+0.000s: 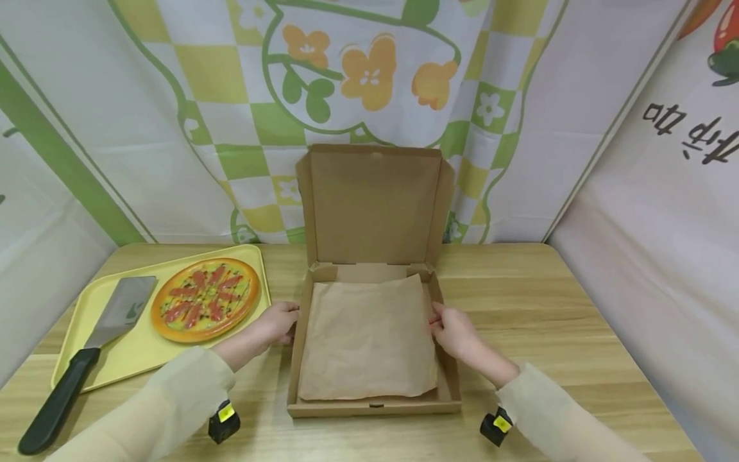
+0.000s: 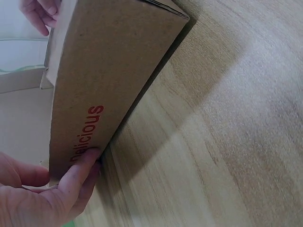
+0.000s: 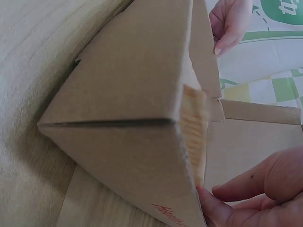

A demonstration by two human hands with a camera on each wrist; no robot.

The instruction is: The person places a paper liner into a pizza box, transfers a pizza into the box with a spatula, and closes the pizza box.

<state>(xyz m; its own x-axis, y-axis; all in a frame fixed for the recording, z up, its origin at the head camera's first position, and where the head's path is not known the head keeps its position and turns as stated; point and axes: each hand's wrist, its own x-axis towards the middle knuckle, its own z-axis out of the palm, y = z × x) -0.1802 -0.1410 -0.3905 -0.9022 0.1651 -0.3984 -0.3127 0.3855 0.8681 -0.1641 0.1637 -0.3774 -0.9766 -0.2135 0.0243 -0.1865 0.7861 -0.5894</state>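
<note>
An open cardboard pizza box (image 1: 369,205) stands on the table, its lid raised at the back. A sheet of brown paper (image 1: 366,340) lies inside, its right edge slightly lifted. My left hand (image 1: 280,322) grips the box's left wall; in the left wrist view its fingers (image 2: 78,182) lie on the outside, over red lettering, with the thumb at the rim. At the right wall, my right hand (image 1: 456,330) holds the rim between thumb and fingers, beside the paper's edge. In the right wrist view this hand (image 3: 265,194) is partly cut off by the frame.
To the left, a yellow tray (image 1: 144,372) carries a pizza (image 1: 204,298) and a metal spatula (image 1: 124,308) whose black handle hangs over the tray's edge. A patterned curtain (image 1: 219,70) hangs behind the table (image 1: 531,321).
</note>
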